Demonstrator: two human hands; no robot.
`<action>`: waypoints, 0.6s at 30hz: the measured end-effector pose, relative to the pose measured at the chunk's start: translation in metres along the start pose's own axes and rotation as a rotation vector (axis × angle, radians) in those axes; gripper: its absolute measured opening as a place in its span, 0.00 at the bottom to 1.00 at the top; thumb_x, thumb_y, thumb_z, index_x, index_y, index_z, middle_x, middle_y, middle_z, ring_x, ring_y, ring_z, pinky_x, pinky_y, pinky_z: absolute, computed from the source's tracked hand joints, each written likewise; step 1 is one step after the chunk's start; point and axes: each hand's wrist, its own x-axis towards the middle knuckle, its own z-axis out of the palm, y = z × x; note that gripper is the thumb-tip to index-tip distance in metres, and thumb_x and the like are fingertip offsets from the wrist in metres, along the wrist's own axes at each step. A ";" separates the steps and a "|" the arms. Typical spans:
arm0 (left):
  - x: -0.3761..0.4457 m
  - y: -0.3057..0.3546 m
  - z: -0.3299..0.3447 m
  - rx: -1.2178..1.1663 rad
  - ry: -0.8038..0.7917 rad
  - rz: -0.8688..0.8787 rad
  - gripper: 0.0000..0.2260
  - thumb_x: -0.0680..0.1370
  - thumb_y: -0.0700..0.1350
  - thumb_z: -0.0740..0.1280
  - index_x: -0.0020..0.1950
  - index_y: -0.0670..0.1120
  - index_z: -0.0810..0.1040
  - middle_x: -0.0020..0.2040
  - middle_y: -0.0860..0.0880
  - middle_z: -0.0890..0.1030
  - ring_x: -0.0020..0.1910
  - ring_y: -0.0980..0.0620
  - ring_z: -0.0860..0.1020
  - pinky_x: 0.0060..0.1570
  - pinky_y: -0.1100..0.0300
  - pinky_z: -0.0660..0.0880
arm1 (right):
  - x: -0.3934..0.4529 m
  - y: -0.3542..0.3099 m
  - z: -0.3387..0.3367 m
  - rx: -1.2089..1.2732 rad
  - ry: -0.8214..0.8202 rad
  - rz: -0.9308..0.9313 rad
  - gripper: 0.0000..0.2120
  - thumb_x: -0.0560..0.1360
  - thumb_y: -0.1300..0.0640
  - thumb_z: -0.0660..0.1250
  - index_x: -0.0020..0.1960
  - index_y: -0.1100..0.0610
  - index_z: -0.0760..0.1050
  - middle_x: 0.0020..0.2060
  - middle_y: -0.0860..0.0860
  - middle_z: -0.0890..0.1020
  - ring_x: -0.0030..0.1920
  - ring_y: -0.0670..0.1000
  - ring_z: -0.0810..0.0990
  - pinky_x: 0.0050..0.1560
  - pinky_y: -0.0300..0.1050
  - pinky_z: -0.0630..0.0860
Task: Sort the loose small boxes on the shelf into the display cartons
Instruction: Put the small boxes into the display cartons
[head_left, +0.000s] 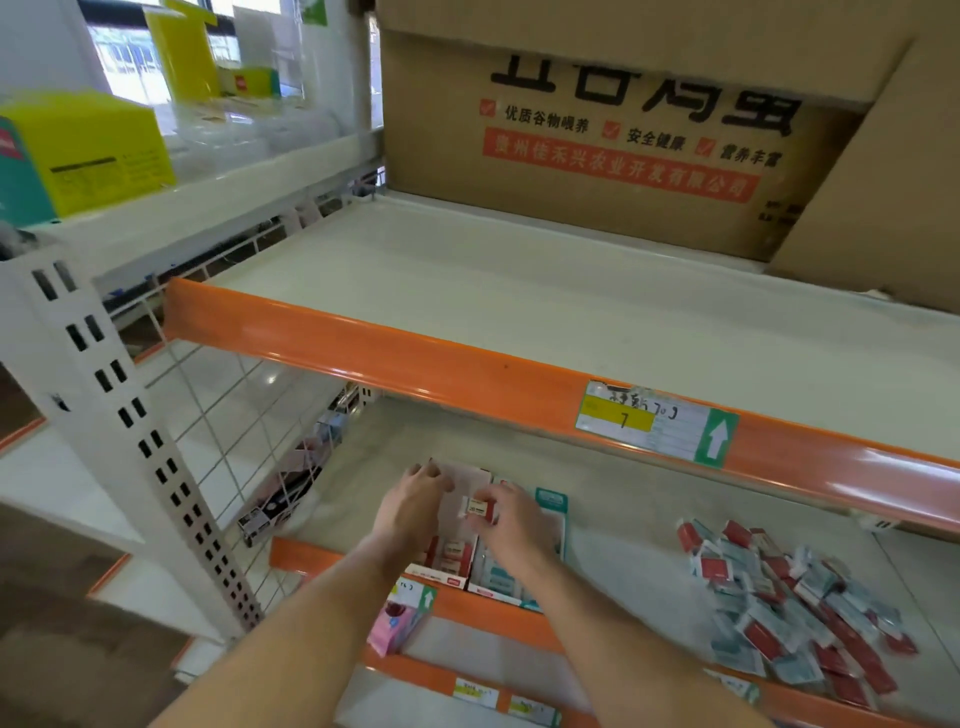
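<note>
Both arms reach in under the orange shelf rail, and everything on the middle shelf (623, 525) can be placed against the red display carton (451, 558) at its front edge. The right hand (511, 519) pinches one small red-and-white box (480, 507) between thumb and fingertips, just above that carton's open top. The left hand (413, 506) curls narrowly over the carton's raised back flap and appears to be steadying it. Touching the red carton on its right side stands a teal display carton (524, 561), partly hidden by the right wrist. Well to the right of both lies the heap of loose boxes (795, 608), red ones and pale teal ones mixed together and spread towards the shelf's front.

The step in hand looks like seating a red box among the red ones already standing in the carton. To do it well, I would say the box wants turning so its printed face matches its neighbours, then lowering straight into the open gap rather than being dropped, since a tilted box could jam the row. The left hand's hold matters too: a light carton like this could easily slide back or tip when pushed from above. The colour should be checked against the carton before letting go.
</note>
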 end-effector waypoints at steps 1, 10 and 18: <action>-0.001 -0.002 -0.002 0.002 0.001 0.007 0.20 0.76 0.32 0.62 0.65 0.46 0.76 0.66 0.49 0.73 0.63 0.49 0.70 0.57 0.54 0.74 | 0.000 -0.004 0.003 0.003 -0.016 -0.005 0.18 0.76 0.49 0.71 0.65 0.50 0.76 0.61 0.46 0.78 0.58 0.47 0.77 0.54 0.40 0.71; -0.011 -0.017 -0.007 0.050 -0.019 0.029 0.14 0.77 0.39 0.65 0.63 0.47 0.78 0.62 0.50 0.75 0.62 0.49 0.68 0.58 0.55 0.74 | 0.006 -0.015 0.026 -0.190 -0.064 0.021 0.14 0.78 0.52 0.69 0.63 0.46 0.77 0.62 0.43 0.78 0.60 0.49 0.78 0.53 0.43 0.69; -0.009 -0.017 -0.006 0.095 -0.031 0.042 0.15 0.78 0.40 0.65 0.65 0.47 0.77 0.64 0.49 0.74 0.64 0.49 0.67 0.59 0.55 0.72 | 0.005 -0.017 0.032 -0.302 -0.145 0.037 0.14 0.78 0.56 0.64 0.58 0.40 0.75 0.55 0.41 0.81 0.53 0.50 0.80 0.54 0.55 0.77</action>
